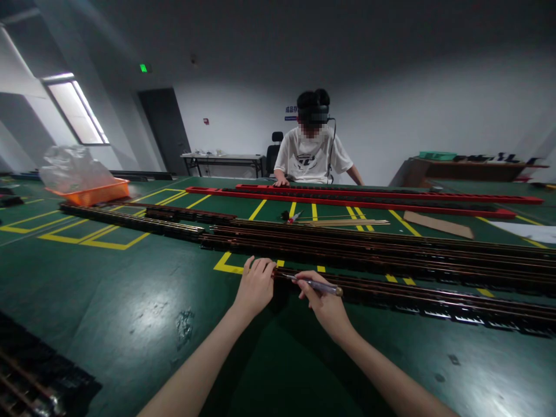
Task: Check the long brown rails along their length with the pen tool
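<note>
My right hand is closed round a screwdriver with a clear, purplish handle. Its thin shaft points left, toward the end of a long black strip with copper-coloured rails. My left hand grips that same end, its fingers bent over it. The fingertips and the exact spot where the screwdriver tip meets the strip are hard to make out. Just beyond both hands lies a bundle of similar black and copper strips, running off to the right.
Across the green table a co-worker in a white shirt rests a hand by long red rails. An orange basket with a plastic bag stands at left. Cardboard lies at right; more dark strips fill the lower left.
</note>
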Demonstrator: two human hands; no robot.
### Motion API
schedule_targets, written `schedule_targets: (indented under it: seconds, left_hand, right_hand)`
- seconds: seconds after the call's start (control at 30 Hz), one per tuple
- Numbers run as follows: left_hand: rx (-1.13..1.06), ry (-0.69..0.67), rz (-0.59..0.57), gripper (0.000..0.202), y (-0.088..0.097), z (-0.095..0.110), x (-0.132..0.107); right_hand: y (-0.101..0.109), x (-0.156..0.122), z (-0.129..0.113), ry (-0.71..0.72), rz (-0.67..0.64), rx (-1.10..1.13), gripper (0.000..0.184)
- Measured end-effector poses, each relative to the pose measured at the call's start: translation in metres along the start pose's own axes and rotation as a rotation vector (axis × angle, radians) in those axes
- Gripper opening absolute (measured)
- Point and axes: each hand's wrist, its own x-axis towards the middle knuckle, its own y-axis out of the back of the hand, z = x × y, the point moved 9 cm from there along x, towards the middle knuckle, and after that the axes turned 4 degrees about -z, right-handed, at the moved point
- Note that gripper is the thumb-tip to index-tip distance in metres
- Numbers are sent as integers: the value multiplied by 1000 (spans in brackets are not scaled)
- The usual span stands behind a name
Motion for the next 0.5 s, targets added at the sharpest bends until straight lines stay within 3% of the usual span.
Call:
schedule_targets:
  seconds: [0.5]
  left_hand:
    - [89,18,6,38,-2,6,1]
  right_hand:
    - [-1,-3,6,-25,-1,54,26]
